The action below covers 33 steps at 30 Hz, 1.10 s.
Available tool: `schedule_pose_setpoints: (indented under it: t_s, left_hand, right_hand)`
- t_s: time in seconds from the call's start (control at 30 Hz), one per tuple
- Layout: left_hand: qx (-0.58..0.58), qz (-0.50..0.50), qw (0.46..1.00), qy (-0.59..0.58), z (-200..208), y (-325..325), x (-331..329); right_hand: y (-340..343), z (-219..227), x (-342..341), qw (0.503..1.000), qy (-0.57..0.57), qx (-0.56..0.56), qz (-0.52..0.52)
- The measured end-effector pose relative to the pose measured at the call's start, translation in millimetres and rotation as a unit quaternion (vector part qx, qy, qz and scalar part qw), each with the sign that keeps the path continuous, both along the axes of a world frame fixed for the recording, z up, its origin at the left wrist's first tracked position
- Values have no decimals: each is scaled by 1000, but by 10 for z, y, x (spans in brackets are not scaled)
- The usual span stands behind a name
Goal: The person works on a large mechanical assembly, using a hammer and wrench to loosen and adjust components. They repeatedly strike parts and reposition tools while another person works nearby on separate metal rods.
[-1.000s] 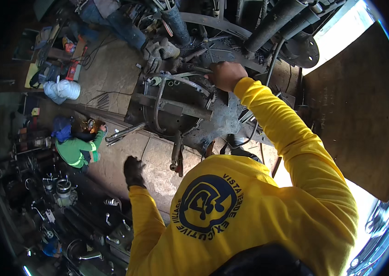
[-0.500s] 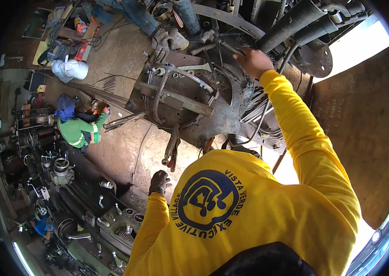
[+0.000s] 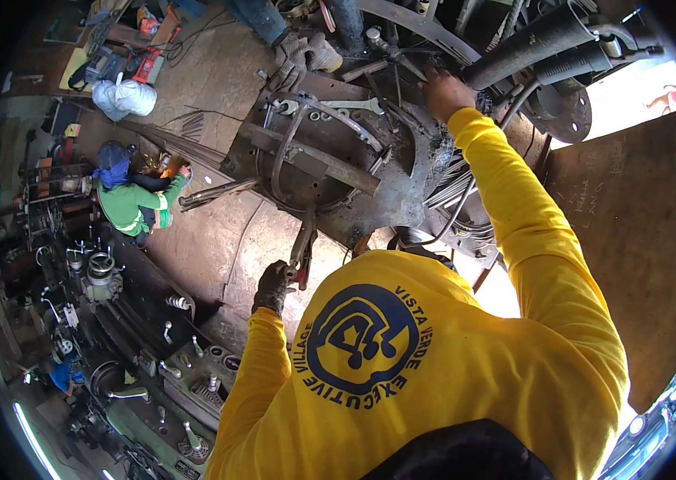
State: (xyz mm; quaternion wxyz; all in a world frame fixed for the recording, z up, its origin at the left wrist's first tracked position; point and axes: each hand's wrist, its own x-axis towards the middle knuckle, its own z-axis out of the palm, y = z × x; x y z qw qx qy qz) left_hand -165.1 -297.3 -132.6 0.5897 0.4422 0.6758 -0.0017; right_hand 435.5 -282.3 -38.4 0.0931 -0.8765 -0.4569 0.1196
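My right hand (image 3: 446, 96), bare, is closed around the handle of a hammer (image 3: 394, 54) beyond the far right corner of a steel plate table (image 3: 398, 200). The hammer's head points to the far left. My left hand (image 3: 272, 288), in a dark glove, has its fingers at the near end of locking pliers (image 3: 301, 248) that hang off the table's near edge. The fingers look closed on them, though partly hidden. On the table sits a curved metal frame (image 3: 282, 164) with a flat bar (image 3: 338, 170) across it. A wrench (image 3: 350, 105) lies behind it.
Grey work gloves (image 3: 294, 60) lie at the table's far corner. Large pipes (image 3: 530, 48) and coiled rod (image 3: 466, 228) are at the right. A person in green (image 3: 134, 204) crouches at the left near sparks. A lathe (image 3: 186, 400) stands at the lower left.
My left hand has moved up and forward to the locking pliers. My right hand has shifted slightly away from me, and the hammer's head now shows farther off.
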Motion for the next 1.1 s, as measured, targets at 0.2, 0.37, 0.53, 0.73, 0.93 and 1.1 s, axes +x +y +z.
schedule_pose_setpoints:
  t_s: [0.2,0.37,0.53,0.73,0.93,1.1]
  left_hand:
    - [53,113,988,-89,-64,286,102]
    - [313,197,919,-134,470,846,814]
    - [465,211,853,-105,403,1495,1220]
    - [378,193,901,-88,113,1629,1505]
    - [425,181,875,-147,88,1359,1667]
    - [278,234,928,-80,757,1102,1942]
  right_hand:
    - [-21,115,-91,1000,10,23,-14]
    - [-28,425,-266,985,-28,170,2]
    - [328,658,-523,942,190,182,208]
    - [805,479,-583,918,110,18,380]
    - [1009,239,-684,899,56,-82,426]
    - [989,99,-613,902,84,-28,422]
